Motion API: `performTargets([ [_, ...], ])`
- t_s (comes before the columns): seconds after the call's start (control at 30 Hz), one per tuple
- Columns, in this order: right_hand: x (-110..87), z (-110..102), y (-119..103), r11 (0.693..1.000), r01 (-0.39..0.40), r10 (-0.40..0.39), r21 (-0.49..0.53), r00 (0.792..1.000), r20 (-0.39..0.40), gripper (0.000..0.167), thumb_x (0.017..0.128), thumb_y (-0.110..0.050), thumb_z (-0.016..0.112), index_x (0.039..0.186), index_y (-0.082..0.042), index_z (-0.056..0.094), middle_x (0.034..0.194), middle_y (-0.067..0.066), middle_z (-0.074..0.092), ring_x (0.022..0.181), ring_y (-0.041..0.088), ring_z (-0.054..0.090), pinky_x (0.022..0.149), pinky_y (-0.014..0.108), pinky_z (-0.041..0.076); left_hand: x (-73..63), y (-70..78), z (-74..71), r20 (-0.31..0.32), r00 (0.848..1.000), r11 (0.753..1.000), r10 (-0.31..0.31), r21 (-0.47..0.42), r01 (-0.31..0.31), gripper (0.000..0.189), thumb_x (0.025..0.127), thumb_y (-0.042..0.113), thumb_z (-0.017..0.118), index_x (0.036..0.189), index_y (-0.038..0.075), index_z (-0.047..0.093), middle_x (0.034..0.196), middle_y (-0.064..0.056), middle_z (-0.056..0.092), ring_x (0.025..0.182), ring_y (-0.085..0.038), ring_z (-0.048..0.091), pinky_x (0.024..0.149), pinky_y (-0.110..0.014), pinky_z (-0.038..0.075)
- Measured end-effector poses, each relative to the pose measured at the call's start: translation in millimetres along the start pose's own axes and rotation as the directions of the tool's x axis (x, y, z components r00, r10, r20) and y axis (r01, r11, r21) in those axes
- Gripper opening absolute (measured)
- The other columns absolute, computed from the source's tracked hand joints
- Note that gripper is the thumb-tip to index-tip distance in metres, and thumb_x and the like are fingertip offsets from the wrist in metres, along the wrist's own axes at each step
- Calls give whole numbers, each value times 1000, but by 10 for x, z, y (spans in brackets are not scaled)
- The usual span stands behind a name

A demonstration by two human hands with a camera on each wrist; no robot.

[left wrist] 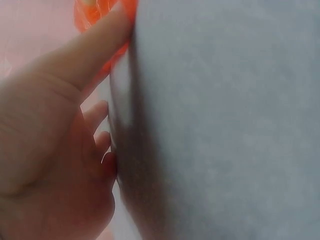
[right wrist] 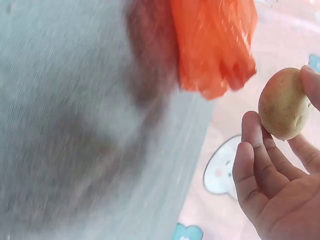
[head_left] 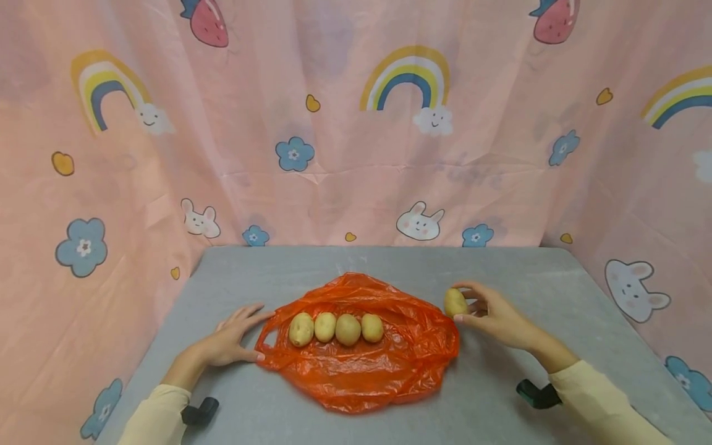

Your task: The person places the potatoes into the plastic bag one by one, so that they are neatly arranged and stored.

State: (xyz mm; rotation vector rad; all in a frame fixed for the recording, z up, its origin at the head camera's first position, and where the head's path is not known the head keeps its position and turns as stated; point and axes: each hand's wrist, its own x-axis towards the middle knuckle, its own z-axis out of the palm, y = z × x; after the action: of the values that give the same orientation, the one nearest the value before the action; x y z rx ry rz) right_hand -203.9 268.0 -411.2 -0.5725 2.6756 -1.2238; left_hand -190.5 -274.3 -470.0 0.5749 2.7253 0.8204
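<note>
An orange plastic bag [head_left: 367, 377] lies spread on the table, its looped handle at the left end. Four-odd aside, several potatoes [head_left: 348, 330] sit in a row on the bag. My right hand [head_left: 497, 318] pinches one more potato [head_left: 455, 303] between thumb and fingers, just beyond the bag's right end. The right wrist view shows that potato [right wrist: 285, 104] held up, apart from the bag. At the bag's left end my left hand [head_left: 230, 340] lies with fingers extended, thumb [left wrist: 107, 42] touching the bag's edge. Its index fingertip is hidden in the left wrist view.
The grey table [head_left: 267, 266] is enclosed by a pink printed curtain [head_left: 345, 198] at the back and sides. A dark strap piece [head_left: 201, 412] shows at the left wrist, and another dark piece [head_left: 538, 394] at the right.
</note>
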Motion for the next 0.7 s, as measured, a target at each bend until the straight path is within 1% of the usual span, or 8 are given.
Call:
performTargets([
  [0.1,5,56,-39,1000,1,-1,21,1000,10,58,93,-23,74,141,-3,47,134,30,58,96,18,68,80,23,57,-5,3,2,2,1000,1000,-4,-6,4,87,78,41,83,152,15,45,164,-23,25,149,-53,18,106,-84,14],
  [0.17,9,94,-64,999,21,-22,45,1000,23,57,93,-22,73,140,-3,47,133,31,58,95,19,68,80,23,57,-8,4,3,3,1000,1000,-5,-9,5,88,78,42,83,152,14,45,164,-23,25,149,-54,18,106,-84,14],
  [0.4,41,232,-172,992,38,-46,122,997,66,56,94,-20,73,140,-2,47,132,28,59,94,19,67,79,24,56,-13,5,-4,7,1000,1000,-17,-12,17,88,78,42,83,152,16,45,165,-22,24,149,-53,18,107,-84,14],
  [0.57,69,321,-243,987,78,-91,137,992,88,54,94,-19,72,139,-3,48,131,27,60,92,18,67,78,24,55,0,-5,-7,6,1000,1000,-18,-8,18,87,78,42,83,152,17,45,165,-23,24,149,-53,19,106,-85,14],
  [0.7,90,398,-277,984,97,-115,148,987,114,55,94,-20,72,140,-2,47,130,27,61,96,21,68,78,24,56,-1,-9,-5,5,1000,1000,-11,-19,12,87,78,43,83,152,19,45,165,-23,24,149,-54,19,106,-85,13],
])
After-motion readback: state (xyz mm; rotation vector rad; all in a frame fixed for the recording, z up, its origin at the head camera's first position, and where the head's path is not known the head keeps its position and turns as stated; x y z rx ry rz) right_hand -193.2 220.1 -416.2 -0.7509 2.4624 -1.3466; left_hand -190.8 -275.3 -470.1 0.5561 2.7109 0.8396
